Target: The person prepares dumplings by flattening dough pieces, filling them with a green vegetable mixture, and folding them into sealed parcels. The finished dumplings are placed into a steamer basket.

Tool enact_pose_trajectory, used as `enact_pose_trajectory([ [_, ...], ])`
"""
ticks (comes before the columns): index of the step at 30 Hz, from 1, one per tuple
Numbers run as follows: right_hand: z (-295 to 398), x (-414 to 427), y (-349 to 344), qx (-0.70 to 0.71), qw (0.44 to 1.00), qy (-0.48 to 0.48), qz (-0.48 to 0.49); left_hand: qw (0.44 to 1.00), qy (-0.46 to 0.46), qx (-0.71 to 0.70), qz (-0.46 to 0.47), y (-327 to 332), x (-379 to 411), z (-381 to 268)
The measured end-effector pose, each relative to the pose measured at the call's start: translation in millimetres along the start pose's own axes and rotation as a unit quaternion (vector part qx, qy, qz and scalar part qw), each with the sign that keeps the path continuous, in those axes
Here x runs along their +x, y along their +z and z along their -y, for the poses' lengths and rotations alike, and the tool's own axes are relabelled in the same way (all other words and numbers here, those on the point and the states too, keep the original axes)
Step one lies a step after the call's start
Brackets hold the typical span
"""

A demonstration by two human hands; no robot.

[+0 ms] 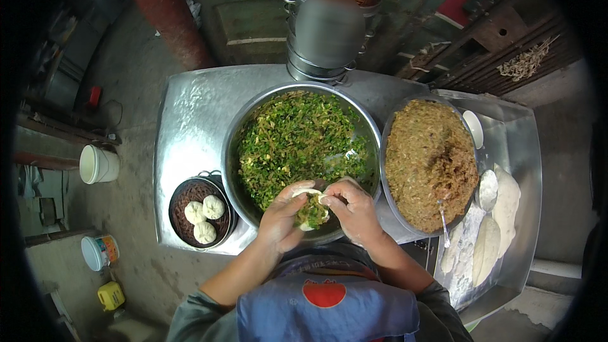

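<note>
A dough wrapper (308, 228) with green chopped filling in it lies between my hands, over the near edge of a big steel bowl (230, 128) of chopped green vegetable filling. My left hand (281, 218) cups the wrapper from its left side. The fingers and thumb of my right hand (352, 209) pinch its rim at the upper right. Part of the wrapper is hidden behind my fingers. To the right, an oval container (385, 171) is heaped with brown filling (422, 152), and a spoon (444, 228) rests in it. Several filled buns (213, 207) sit in a round steamer (178, 232) at the left.
A steel table (190, 118) carries the bowls. Stacked steamers (313, 69) stand at its far edge. Dough pieces (487, 247), a metal scoop (487, 190) and a white bowl (473, 128) lie in a floured metal tray (527, 199) at right. Buckets (99, 164) stand on the left floor.
</note>
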State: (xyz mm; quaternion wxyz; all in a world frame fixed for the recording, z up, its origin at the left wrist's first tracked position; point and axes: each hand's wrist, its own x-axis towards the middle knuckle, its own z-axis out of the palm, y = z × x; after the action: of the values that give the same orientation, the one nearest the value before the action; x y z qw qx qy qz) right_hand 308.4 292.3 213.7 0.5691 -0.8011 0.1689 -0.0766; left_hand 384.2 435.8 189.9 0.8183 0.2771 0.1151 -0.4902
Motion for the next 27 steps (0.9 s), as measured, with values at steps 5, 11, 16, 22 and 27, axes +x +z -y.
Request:
enact_pose_trajectory([
  [5, -4.6, 2.0, 11.4, 0.138, 0.986, 0.094, -0.006, 0.998, -0.011, 0.034, -0.050, 4.8, -1.7, -2.0],
  [11, -0.8, 4.7, -5.2, -0.004, 0.996, 0.058, 0.071, 0.995, 0.006, 0.083, -0.061, 6.7, -1.7, -4.8],
  [16, -0.9, 7.0, 4.6, 0.155, 0.977, 0.130, 0.064, 0.994, -0.002, 0.088, -0.064, 12.1, -0.5, -7.0],
  [22, -3.8, 7.4, -6.9, 0.039, 0.993, 0.064, 0.093, 0.986, 0.003, 0.166, -0.034, 10.3, 0.0, -8.9],
  [27, -3.8, 11.2, -0.6, 0.115, 0.983, 0.092, 0.109, 0.981, -0.040, 0.178, -0.070, 13.6, -0.6, -13.0],
])
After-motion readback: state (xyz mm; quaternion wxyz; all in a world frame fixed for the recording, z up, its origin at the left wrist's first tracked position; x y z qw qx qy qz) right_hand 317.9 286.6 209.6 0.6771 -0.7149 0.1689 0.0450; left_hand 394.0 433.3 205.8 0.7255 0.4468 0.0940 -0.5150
